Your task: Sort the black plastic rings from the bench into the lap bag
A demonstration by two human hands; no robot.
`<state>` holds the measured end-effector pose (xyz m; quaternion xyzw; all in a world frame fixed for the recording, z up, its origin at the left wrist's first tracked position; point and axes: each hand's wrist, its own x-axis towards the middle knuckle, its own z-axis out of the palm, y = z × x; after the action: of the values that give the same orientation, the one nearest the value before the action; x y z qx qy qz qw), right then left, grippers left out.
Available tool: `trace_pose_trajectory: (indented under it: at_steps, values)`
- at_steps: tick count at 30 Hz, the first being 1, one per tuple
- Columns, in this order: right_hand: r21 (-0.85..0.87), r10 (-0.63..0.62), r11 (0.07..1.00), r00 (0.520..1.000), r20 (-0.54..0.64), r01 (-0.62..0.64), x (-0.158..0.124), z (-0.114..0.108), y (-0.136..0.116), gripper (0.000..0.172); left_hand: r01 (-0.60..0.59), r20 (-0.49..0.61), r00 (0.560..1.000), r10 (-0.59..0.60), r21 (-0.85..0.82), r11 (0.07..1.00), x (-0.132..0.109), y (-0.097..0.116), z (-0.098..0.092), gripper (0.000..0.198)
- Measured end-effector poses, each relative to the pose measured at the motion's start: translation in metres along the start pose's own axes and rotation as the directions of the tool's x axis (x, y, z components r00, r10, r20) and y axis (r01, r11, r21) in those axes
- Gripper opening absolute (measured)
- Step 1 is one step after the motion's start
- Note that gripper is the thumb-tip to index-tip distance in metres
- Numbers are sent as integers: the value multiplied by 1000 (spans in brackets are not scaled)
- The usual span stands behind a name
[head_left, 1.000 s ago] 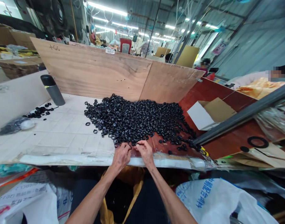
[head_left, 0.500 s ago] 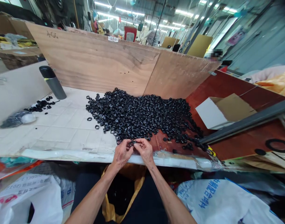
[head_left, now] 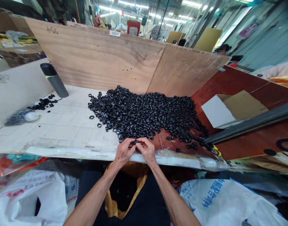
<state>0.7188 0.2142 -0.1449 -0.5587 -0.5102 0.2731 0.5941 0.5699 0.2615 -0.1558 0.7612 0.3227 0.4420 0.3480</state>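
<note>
My left hand and my right hand meet above the front edge of the worktop, fingertips pinched together. Between them is a small black ring-like part, mostly covered by the fingers; both hands appear to grip it. Just beyond my fingers spreads a large pile of small black plastic rings, with a few loose ones at its left side. In my lap, below the hands, an open yellow bag holds dark contents that I cannot make out singly.
A grey bottle stands at the back left, near a few black bits and a plastic bag. Wooden boards wall the back. On the right are an open white box and a grey metal bar. A person shows beyond.
My hands stay together at nearly the same spot, their fingers slightly shifted around the small black part. The view has tilted a little downward. The pile looks the same.
</note>
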Motion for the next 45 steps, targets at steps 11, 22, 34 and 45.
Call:
trace_pose_trajectory:
  at_steps: [11, 22, 34, 45]
  values:
    - [126, 206, 970, 978, 19, -207, -3, -1, -3, 24, -82, -19, 997, 80, -140, 987, 5, 1, -6, 23]
    - [35, -23, 999, 999, 24, 22, -2, -4, -4, 15, -68, -26, 998, 65, -110, 992, 5, -3, -2, 23]
    - [-2, 74, 997, 995, 62, -75, -5, 3, -3, 28, -17, 3, 1000, 18, -120, 993, 5, -2, -5, 23]
    - [-278, -75, 958, 997, -25, 65, -8, 5, -6, 36, 8, 18, 1000, -7, -74, 997, 5, 0, -6, 22]
